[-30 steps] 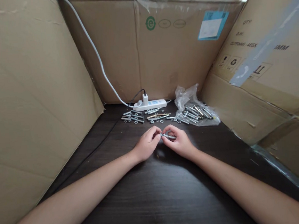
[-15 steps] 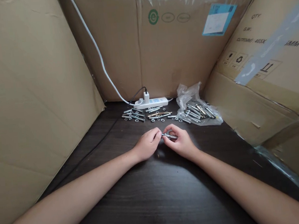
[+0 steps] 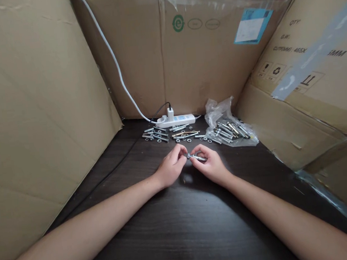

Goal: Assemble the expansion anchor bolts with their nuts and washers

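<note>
Both hands near centre of frame, held close together with a narrow gap between the fingertips, over a dark tabletop (image 3: 182, 234). Right hand (image 3: 210, 165) had thumb and fingers closed around a silvery metal bolt (image 3: 198, 158), its shaft slanting down to the right into the palm. Left hand (image 3: 172, 166) pinched at the bolt's other end, fingertips on a grey nut-like piece (image 3: 188, 155); could not tell whether this was a loose nut or part of the bolt.

Beyond the hands, mid-frame: loose bolts (image 3: 163, 138) and washers (image 3: 189, 140) lay scattered, with a copper-coloured rod (image 3: 186, 133) among them. Right of these, a crumpled clear plastic bag (image 3: 220, 109) held more metal bolts. Behind the scatter sat a white power strip (image 3: 187, 119) with a white adapter (image 3: 170, 114) plugged in; black cable (image 3: 118, 164) ran toward lower left, white cord (image 3: 110, 50) up toward upper left.

Cardboard stood on three sides: left panel (image 3: 37, 97), back panel (image 3: 130, 49) bearing a blue-edged label (image 3: 251, 28) at upper right, and printed right panel (image 3: 306, 122).
</note>
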Demonstrator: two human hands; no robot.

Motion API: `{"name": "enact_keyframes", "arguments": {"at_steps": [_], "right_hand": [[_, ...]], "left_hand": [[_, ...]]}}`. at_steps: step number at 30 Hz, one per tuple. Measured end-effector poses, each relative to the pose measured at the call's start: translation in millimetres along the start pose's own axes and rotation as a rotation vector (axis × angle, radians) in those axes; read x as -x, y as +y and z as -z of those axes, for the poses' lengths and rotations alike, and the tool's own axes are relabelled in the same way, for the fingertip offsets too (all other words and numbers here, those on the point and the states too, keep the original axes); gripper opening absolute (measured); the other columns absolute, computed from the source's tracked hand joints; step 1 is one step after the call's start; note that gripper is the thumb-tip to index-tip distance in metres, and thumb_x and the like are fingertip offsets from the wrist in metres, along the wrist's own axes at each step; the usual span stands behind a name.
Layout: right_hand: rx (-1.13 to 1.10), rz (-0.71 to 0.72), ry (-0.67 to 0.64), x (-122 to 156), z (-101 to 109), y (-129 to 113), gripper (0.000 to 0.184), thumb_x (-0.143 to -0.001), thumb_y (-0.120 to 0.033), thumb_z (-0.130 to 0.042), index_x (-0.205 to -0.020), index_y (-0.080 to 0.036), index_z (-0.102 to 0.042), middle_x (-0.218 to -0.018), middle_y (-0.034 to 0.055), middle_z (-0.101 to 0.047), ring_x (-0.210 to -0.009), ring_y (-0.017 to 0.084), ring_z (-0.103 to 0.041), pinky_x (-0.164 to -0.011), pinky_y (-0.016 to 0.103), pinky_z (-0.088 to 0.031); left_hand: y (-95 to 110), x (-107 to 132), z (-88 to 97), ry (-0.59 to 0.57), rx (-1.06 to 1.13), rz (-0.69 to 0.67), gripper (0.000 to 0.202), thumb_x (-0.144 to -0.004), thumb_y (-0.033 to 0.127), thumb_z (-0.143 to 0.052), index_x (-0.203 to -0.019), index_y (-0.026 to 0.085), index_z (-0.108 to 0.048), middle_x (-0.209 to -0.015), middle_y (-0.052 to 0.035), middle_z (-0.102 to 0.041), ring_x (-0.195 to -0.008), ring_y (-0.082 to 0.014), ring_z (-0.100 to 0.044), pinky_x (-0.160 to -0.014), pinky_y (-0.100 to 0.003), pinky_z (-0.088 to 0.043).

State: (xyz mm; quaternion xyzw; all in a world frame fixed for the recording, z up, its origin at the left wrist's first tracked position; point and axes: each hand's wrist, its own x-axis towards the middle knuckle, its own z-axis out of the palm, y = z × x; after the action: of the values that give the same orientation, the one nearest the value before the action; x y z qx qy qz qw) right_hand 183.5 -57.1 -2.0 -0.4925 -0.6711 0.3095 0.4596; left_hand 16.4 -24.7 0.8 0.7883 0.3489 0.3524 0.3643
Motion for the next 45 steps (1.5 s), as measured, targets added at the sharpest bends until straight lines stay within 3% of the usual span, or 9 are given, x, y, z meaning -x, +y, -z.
{"name": "enact_keyframes", "arguments": {"at_steps": [3,5,10,14,18,22,29,37,45], "right_hand": [[-0.004,0.002,0.005,0.2,-0.2,-1.0,0.012,-0.076,-0.027,-0.058,-0.08,-0.018,-0.052,-0.052,-0.0072,-0.041,-0.046,0.009,-0.036,-0.046,0.021,-0.026],[-0.012,0.013,0.002,-0.1,-0.3,-0.8,0.012,-0.076,-0.027,-0.058,-0.08,-0.018,-0.052,-0.053,-0.0074,-0.041,-0.047,0.008,-0.036,-0.046,0.021,-0.027],[0.005,0.011,0.008,-0.8,0.1,0.1,0.014,-0.077,-0.03,-0.057,-0.079,-0.018,-0.052,-0.052,-0.0073,-0.041,-0.047,0.009,-0.036,-0.046,0.021,-0.027],[0.003,0.01,0.016,-0.5,0.1,-1.3,0.014,-0.076,-0.03,-0.058,-0.078,-0.018,-0.052,-0.054,-0.0063,-0.044,-0.048,0.009,-0.037,-0.047,0.021,-0.028],[0.008,0.008,0.013,-0.2,0.1,-1.9,0.014,-0.076,-0.031,-0.057,-0.079,-0.018,-0.052,-0.053,-0.0068,-0.042,-0.047,0.009,-0.036,-0.046,0.022,-0.027],[0.018,0.01,0.013,-0.4,0.1,-0.6,0.015,-0.077,-0.033,-0.057,-0.078,-0.018,-0.052,-0.051,-0.0073,-0.039,-0.046,0.009,-0.034,-0.046,0.022,-0.026],[0.018,-0.002,0.025,-0.5,0.2,-0.7,0.013,-0.077,-0.031,-0.056,-0.078,-0.019,-0.052,-0.052,-0.0069,-0.039,-0.047,0.009,-0.034,-0.046,0.022,-0.026],[0.014,-0.002,0.017,0.1,-0.3,-1.2,0.013,-0.075,-0.031,-0.057,-0.078,-0.019,-0.052,-0.051,-0.0074,-0.037,-0.046,0.009,-0.033,-0.045,0.022,-0.025],[-0.006,-0.029,0.028,-1.0,0.8,-2.0,0.013,-0.076,-0.031,-0.056,-0.077,-0.018,-0.052,-0.051,-0.0069,-0.039,-0.046,0.009,-0.033,-0.045,0.022,-0.024]], "left_hand": [[-0.8,-2.4,-0.4,-0.026,-0.058,-0.03,0.026,-0.092,0.029,-0.032,-0.072,0.018,-0.044,-0.075,-0.0001,-0.049,-0.075,-0.0146,-0.047,-0.071,-0.026,-0.038],[-0.2,-3.2,-0.3,-0.056,-0.082,-0.037,0.032,-0.094,0.032,-0.031,-0.068,0.018,-0.042,-0.072,0.0001,-0.047,-0.072,-0.0143,-0.046,-0.068,-0.026,-0.038],[3.0,-0.4,0.6,-0.063,-0.082,-0.042,0.014,-0.089,0.026,-0.04,-0.085,0.018,-0.05,-0.08,0.0005,-0.053,-0.076,-0.014,-0.049,-0.072,-0.026,-0.039],[1.9,2.0,0.7,-0.038,-0.089,-0.006,0.011,-0.084,0.021,-0.045,-0.093,0.019,-0.051,-0.075,0.0026,-0.05,-0.069,-0.0129,-0.047,-0.067,-0.025,-0.039],[1.5,1.1,1.0,-0.012,-0.101,-0.015,0.012,-0.088,0.026,-0.04,-0.087,0.019,-0.05,-0.078,0.0013,-0.053,-0.074,-0.014,-0.049,-0.071,-0.026,-0.039],[2.6,-0.3,1.2,-0.043,-0.11,-0.02,0.028,-0.092,0.035,-0.036,-0.073,0.018,-0.047,-0.072,0.0016,-0.051,-0.07,-0.0134,-0.047,-0.068,-0.025,-0.038],[1.6,0.6,0.0,-0.024,-0.064,-0.035,0.013,-0.089,0.029,-0.043,-0.083,0.018,-0.049,-0.076,0.0021,-0.05,-0.07,-0.0125,-0.046,-0.066,-0.023,-0.037],[3.2,-0.9,0.9,-0.059,-0.098,0.01,0.033,-0.094,0.036,-0.031,-0.069,0.018,-0.043,-0.068,0.0019,-0.047,-0.066,-0.0128,-0.045,-0.062,-0.023,-0.035],[2.3,0.7,1.0,-0.09,-0.079,-0.007,0.017,-0.091,0.031,-0.039,-0.092,0.02,-0.051,-0.074,0.003,-0.053,-0.069,-0.0125,-0.049,-0.067,-0.024,-0.038]]}}
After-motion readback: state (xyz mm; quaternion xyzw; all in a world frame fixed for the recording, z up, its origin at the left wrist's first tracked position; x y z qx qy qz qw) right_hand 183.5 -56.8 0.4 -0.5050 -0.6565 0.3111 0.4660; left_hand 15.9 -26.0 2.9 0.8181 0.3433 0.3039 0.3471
